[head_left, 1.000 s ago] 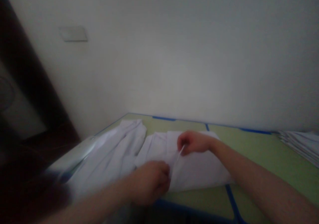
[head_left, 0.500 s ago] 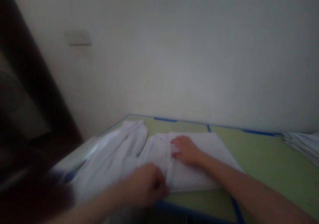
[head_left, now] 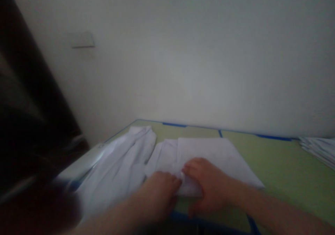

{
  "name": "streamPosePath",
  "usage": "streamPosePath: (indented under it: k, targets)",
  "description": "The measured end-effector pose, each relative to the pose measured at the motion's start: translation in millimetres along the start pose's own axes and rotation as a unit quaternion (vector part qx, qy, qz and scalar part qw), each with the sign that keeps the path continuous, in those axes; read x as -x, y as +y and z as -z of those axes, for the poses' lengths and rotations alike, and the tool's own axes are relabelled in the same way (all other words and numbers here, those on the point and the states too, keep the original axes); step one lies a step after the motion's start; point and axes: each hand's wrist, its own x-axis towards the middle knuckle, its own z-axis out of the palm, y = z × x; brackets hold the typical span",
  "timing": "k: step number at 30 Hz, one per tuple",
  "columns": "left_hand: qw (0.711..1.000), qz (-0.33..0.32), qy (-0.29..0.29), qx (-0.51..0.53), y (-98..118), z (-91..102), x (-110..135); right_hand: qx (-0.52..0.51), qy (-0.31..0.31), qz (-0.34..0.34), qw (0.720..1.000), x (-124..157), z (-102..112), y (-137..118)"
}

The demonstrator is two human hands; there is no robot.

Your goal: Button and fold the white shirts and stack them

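Observation:
A folded white cloth point(head_left: 209, 148), perhaps a garment, lies on the green table point(head_left: 282, 168), with a narrower layered part sticking out at its left. My left hand point(head_left: 162, 191) is closed at the near left part of this cloth, its fingertips by the fold line; its thumb is blurred. My right hand point(head_left: 206, 184) rests on the near side of the cloth, fingertips at the same fold and thumb spread apart toward the table edge. Left of it lies a loose, wrinkled white cloth point(head_left: 125, 161), partly behind my left forearm.
A stack of folded white cloths point(head_left: 318, 149) sits at the table's far right. A pale, shiny flat object point(head_left: 81, 163) is under the loose cloth's left side. Blue strips run along the table edges. Behind stands a white wall point(head_left: 199, 60) with a pale plate point(head_left: 81, 39).
My right hand has slid toward me over the folded cloth, from its upper part to its near edge, beside my left hand. My left hand has moved slightly.

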Motion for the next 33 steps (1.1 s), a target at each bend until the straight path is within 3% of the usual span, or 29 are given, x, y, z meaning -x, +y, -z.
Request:
streamPosePath:
  k: [4,7,10,12,14,16,18,20,25,28,33]
  targets:
    - [0.998,-0.036,-0.025,-0.049,-3.2,19.3,-3.3,0.045,-0.010,-0.073,0.996,20.5,-8.2,-21.2]
    - [0.999,-0.025,0.010,-0.030,-9.6,42.6,-8.7,0.084,-0.018,-0.100,0.991,12.0,-11.2,-21.4]
    - [0.996,0.037,0.073,0.048,-23.7,51.3,-17.3,0.123,-0.031,-0.128,0.984,-0.9,-10.5,-15.6]
    - [0.977,0.127,0.054,0.163,-35.8,45.1,-25.2,0.132,-0.029,-0.146,0.980,-5.6,-9.2,-13.4]
    - [0.913,0.229,-0.042,0.335,-45.8,33.5,-34.7,0.128,-0.022,-0.152,0.980,-6.9,-8.8,-13.9]
    - [0.795,0.290,-0.126,0.519,-50.2,22.5,-45.1,0.120,-0.017,-0.148,0.981,-7.3,-10.4,-16.3]
    - [0.691,0.296,-0.115,0.650,-48.1,15.5,-54.6,0.122,-0.004,-0.143,0.982,-9.2,-14.1,-19.3]
    - [0.649,0.274,-0.047,0.708,-42.1,11.7,-61.5,0.139,0.010,-0.139,0.980,-13.7,-18.8,-21.8]
    - [0.660,0.292,0.104,0.685,-33.3,0.0,-66.1,0.188,0.017,-0.085,0.978,-25.3,-26.9,-26.6]
    - [0.668,0.304,0.116,0.669,-37.1,-7.7,-70.4,0.233,0.056,-0.037,0.970,-24.3,-29.7,-30.4]
    - [0.704,0.245,0.088,0.661,-49.6,-7.8,-96.3,0.289,0.098,-0.009,0.952,-21.1,-35.8,-32.5]
